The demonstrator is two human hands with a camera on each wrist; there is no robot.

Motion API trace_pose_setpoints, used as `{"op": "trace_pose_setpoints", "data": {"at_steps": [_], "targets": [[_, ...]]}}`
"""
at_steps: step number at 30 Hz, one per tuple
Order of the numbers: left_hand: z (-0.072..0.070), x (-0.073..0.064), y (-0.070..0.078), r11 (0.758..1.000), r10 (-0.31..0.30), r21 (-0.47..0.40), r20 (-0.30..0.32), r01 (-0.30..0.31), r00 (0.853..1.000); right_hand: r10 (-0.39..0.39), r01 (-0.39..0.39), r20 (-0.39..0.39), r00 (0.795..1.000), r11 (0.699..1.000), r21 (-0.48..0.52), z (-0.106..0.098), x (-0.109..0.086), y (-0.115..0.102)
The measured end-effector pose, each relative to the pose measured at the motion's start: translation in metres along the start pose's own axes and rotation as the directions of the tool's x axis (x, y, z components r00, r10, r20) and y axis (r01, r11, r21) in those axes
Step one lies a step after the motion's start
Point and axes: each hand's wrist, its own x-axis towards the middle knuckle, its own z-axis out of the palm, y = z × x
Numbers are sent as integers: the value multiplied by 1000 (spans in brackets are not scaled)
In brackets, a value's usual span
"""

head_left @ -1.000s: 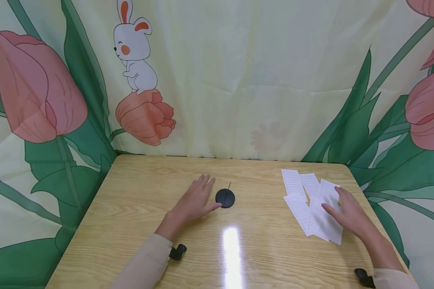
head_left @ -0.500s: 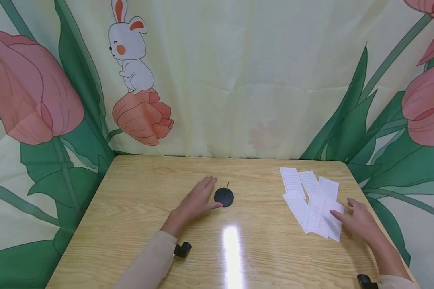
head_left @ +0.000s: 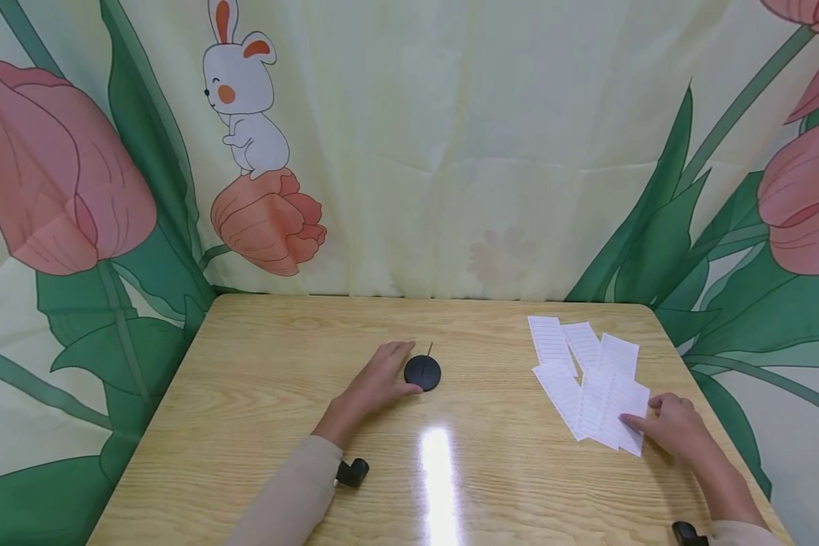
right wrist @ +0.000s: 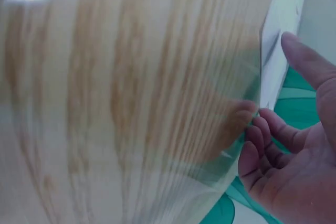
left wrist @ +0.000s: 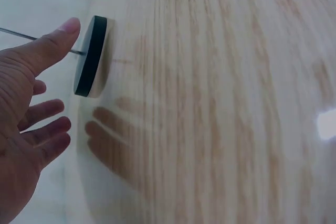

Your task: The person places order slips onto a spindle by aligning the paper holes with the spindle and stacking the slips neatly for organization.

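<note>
A paper spike [head_left: 422, 373], a round black base with a thin upright metal rod, stands mid-table. My left hand [head_left: 375, 381] is beside its left side, thumb tip right at the base's near rim. In the left wrist view the fingers [left wrist: 47, 129] are spread and relaxed, and the rod [left wrist: 16, 33] passes behind the thumb. Several lined paper slips [head_left: 587, 387] lie fanned and overlapping on the right. My right hand [head_left: 677, 430] is at the nearest slip [head_left: 629, 417], thumb over its right edge. In the right wrist view, fingertips rest at the table beside the slip, thumb apart from them.
The wooden table [head_left: 280, 334] ends at a printed curtain [head_left: 409, 152] behind it. A bright light reflection [head_left: 438, 485] lies on the near middle. Both wrists wear small black cameras, such as the left wrist camera [head_left: 352, 473].
The right hand has drawn back toward me and lower along the slips, its thumb now at the nearest slip's edge. The left hand's fingers have drawn in closer to the spike's base.
</note>
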Motion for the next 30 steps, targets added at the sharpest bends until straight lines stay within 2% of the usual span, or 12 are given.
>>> {"op": "trace_pose_setpoints", "data": {"at_steps": [10, 23, 30], "targets": [[9, 8, -1, 996, -65, -61, -24, 63, 998, -25, 25, -5, 1000, 1000, 11, 2, 4, -2], [18, 12, -6, 996, -71, -49, -46, 68, 996, -87, 91, -49, 995, 992, 93, 5, 7, -10], [17, 13, -5, 997, -69, -45, -43, 67, 997, 41, -41, 2, 999, 999, 14, 2, -2, -14]]}}
